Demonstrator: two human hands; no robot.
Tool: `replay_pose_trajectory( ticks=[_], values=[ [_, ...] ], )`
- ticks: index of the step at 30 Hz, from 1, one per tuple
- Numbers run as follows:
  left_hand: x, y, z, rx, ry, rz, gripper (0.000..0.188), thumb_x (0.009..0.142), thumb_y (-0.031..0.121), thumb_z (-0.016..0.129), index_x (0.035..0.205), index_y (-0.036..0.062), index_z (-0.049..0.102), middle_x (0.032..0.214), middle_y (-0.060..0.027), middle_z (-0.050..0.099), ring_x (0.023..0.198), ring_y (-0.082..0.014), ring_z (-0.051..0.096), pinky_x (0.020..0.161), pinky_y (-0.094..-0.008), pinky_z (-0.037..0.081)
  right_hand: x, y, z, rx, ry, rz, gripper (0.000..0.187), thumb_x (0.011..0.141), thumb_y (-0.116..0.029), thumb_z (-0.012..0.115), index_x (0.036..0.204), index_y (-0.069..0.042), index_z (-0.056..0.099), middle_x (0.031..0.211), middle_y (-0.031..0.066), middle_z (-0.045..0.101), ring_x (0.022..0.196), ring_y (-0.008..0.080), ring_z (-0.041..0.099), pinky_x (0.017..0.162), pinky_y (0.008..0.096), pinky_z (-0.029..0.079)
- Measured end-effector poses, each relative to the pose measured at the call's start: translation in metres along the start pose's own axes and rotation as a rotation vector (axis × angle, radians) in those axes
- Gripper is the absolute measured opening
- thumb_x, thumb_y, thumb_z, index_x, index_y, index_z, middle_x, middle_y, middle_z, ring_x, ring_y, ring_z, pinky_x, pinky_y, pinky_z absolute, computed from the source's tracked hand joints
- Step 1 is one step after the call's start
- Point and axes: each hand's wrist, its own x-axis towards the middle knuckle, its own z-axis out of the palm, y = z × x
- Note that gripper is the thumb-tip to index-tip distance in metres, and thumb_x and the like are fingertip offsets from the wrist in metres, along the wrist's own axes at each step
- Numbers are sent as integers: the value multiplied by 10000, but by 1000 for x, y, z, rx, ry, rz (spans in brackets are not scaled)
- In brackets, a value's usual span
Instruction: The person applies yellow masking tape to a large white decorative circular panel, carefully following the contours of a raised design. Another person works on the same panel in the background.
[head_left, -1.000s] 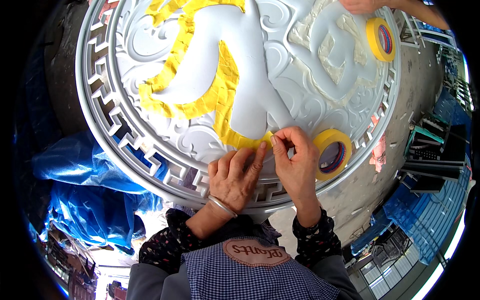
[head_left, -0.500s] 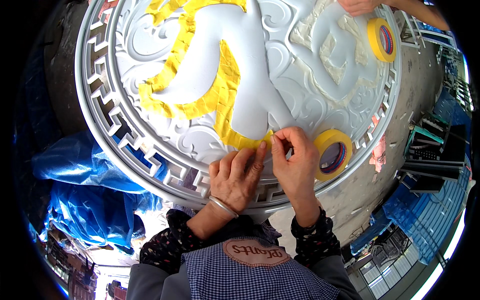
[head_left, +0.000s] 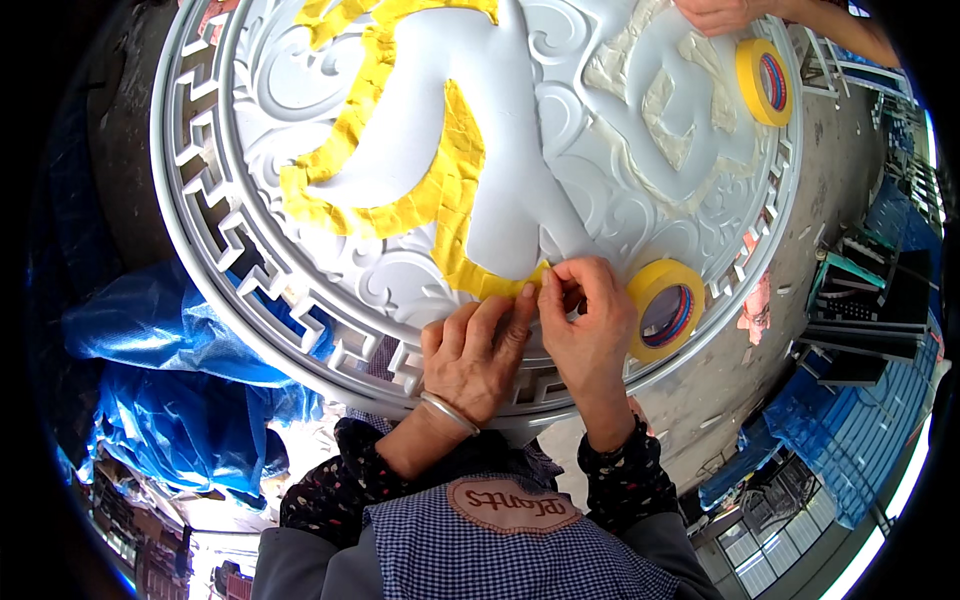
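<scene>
A large round grey panel with raised scrollwork and a fretwork rim lies before me. Strips of yellow masking tape follow the edges of its smooth raised figure. At the lower tip of that figure, my left hand presses its bent fingers and thumb against the end of a strip. Right beside it, my right hand pinches the same tape end between thumb and forefinger; its other fingers are curled. A roll of yellow tape rests on the panel against the right hand.
Another yellow tape roll stands near the panel's far right edge. Close to it a co-worker's hand touches pale film on the relief. Blue tarpaulin lies at the left. Dark metal pieces are stacked at the right.
The panel's relief and tape appear shifted very slightly to the right. Both hands keep their hold at the strip's end.
</scene>
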Motion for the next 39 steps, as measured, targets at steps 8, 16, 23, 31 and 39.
replay_pose_trajectory(
  ticks=[8,16,23,31,39],
  values=[
    [0,0,0,-18,-7,-3,649,833,183,749,1471,211,629,1239,-5,564,1142,-212,568,938,-399,410,-2,4,1,-14,19,-29,175,876,-14,762,956,-58,613,863,105,654,698,316,676,602,389,540],
    [0,0,1,-19,-3,-3,638,836,185,750,1464,201,635,1246,-6,562,1141,-214,566,935,-401,407,-3,2,2,-25,31,-26,166,884,-24,759,954,-63,614,862,105,655,701,321,674,599,397,536],
    [0,1,0,-15,0,-1,633,840,190,753,1462,198,636,1249,-8,563,1141,-215,565,930,-402,408,-3,2,3,-52,35,-26,167,889,-38,758,955,-70,608,861,104,650,705,333,670,600,417,533],
    [-1,0,1,6,25,11,662,860,191,654,1518,179,582,1275,0,584,1129,-182,590,917,-371,421,0,-6,2,-134,15,-11,159,910,-65,740,970,-75,593,873,102,645,749,334,672,619,430,535],
    [0,0,-1,-28,3,10,646,845,177,744,1478,198,613,1241,-39,566,1147,-247,575,939,-427,423,-3,-8,3,-53,65,112,175,945,-81,714,1090,-66,616,891,107,633,749,321,671,637,428,534]
  ],
)
